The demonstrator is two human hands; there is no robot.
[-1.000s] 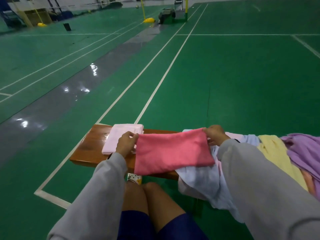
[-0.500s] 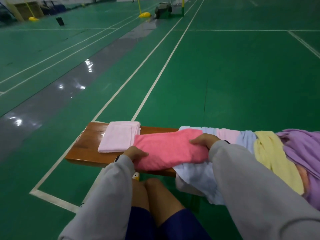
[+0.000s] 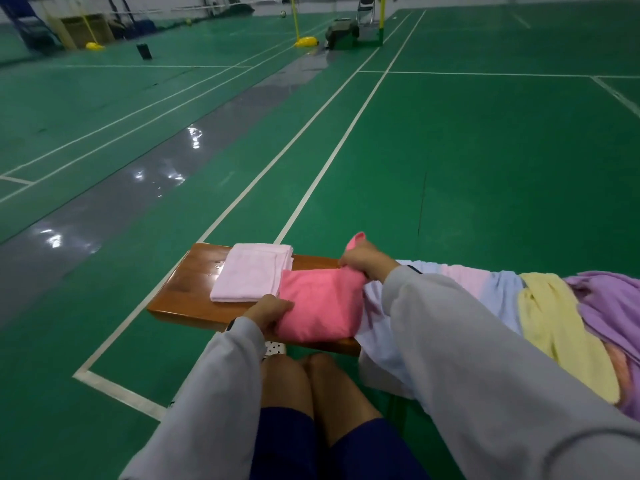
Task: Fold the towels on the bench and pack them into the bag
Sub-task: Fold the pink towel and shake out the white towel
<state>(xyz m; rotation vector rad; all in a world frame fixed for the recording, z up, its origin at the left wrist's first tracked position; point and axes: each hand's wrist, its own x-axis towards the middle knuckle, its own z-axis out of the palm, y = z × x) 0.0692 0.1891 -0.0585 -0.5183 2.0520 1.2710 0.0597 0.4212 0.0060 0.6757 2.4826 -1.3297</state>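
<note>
The pink towel (image 3: 318, 306) lies on the bench (image 3: 187, 289), running roughly from 7 to 1 o'clock between the hands. The left hand (image 3: 272, 315) grips its near edge and the right hand (image 3: 363, 261) pinches the raised far corner. The fold likely travels toward 8 o'clock, onto the left hand's end

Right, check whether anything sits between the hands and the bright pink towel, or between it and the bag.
Nothing does: the left hand grips the bright pink cloth towel at its near edge, and the right hand pinches its far corner. No bag is in view, so that path cannot be judged.
</note>
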